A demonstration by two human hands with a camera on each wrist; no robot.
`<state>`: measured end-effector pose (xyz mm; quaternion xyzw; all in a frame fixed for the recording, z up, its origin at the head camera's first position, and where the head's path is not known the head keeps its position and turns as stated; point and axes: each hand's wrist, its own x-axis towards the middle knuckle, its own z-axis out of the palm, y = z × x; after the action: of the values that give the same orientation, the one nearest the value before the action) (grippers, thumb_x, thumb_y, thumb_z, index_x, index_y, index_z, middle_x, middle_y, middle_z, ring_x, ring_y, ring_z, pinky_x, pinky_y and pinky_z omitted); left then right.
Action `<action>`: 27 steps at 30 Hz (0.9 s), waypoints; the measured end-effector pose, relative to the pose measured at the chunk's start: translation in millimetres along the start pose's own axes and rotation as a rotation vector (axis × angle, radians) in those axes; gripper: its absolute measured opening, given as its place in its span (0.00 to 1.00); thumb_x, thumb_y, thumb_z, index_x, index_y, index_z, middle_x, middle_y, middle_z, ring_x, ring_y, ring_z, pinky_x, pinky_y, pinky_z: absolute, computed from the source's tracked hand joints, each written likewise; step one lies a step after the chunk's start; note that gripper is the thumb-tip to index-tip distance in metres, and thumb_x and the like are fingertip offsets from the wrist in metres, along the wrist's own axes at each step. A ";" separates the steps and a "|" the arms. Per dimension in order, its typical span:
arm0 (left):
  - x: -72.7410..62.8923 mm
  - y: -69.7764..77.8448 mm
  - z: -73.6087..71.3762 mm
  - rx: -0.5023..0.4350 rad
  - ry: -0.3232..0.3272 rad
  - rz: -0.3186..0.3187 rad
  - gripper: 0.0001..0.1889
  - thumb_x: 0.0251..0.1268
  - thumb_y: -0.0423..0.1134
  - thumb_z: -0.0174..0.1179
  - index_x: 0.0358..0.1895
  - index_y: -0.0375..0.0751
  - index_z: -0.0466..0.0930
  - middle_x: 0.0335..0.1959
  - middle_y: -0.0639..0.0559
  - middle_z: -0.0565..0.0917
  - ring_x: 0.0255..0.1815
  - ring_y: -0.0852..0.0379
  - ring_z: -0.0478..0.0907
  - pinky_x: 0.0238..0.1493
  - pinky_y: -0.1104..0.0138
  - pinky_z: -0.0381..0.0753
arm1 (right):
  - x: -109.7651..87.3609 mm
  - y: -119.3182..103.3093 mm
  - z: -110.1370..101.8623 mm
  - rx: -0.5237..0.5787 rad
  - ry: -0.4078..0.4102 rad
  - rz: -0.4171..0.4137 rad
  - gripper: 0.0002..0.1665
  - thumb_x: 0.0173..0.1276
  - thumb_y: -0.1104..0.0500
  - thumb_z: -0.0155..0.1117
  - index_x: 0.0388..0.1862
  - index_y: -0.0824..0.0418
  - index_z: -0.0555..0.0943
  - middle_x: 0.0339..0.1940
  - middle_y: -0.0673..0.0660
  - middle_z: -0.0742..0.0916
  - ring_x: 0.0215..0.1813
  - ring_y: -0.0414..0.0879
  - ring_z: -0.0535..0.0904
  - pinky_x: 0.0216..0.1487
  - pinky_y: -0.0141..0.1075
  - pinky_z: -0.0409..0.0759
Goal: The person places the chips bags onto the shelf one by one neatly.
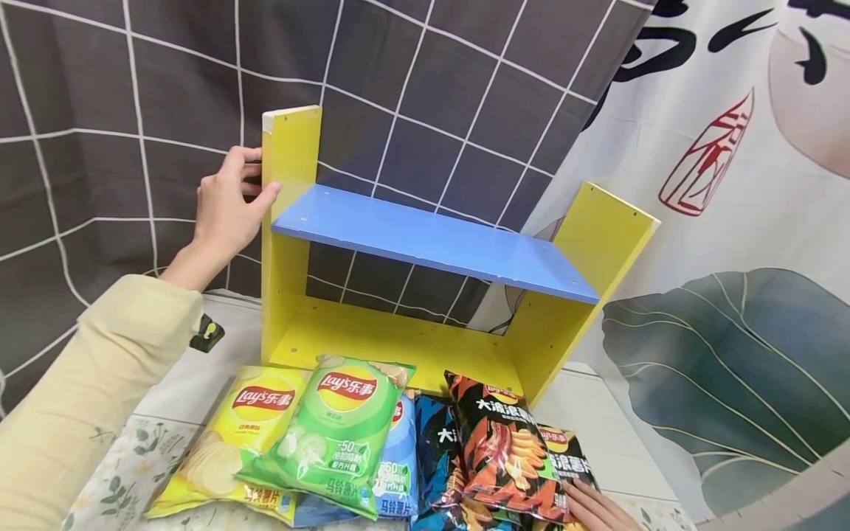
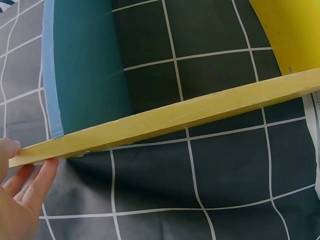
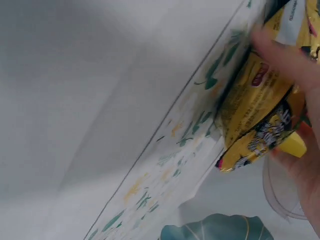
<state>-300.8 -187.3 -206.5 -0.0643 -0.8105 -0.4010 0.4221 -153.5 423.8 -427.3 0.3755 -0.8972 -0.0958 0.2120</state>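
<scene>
The left hand (image 1: 231,199) pinches the left panel (image 1: 292,151) of the yellow-and-blue shelf (image 1: 425,236), the right hand (image 1: 598,507) grips a yellow-and-black chip bag (image 3: 255,107) at near right, and the Lay's bags (image 1: 345,424) lie before it, seemingly none shelved yet.

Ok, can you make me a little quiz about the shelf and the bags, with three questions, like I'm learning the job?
1. Pick one: what colour is the middle board of the shelf?
A) red
B) blue
C) white

2. Fill the gap: in the head view, the green bag partly covers the ____ bag to the left of it.

3. True or false: the left hand is holding the green bag.

Key:
1. B, blue.
2. Yellow; the yellow bag lies partly under the green one.
3. False; it grips the yellow side panel of the shelf.
</scene>
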 end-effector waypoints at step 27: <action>-0.3 -1.5 0.7 0.001 0.013 0.002 0.24 0.67 0.39 0.57 0.64 0.39 0.67 0.59 0.38 0.80 0.48 0.37 0.82 0.54 0.47 0.79 | 5.9 0.9 -20.2 -0.087 0.112 -0.046 0.51 0.56 0.31 0.62 0.76 0.40 0.55 0.74 0.36 0.63 0.78 0.32 0.47 0.75 0.18 0.37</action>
<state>-301.7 -187.8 -207.7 -0.0622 -0.8080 -0.4006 0.4276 -148.6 420.0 -407.2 0.3910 -0.8701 -0.1184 0.2757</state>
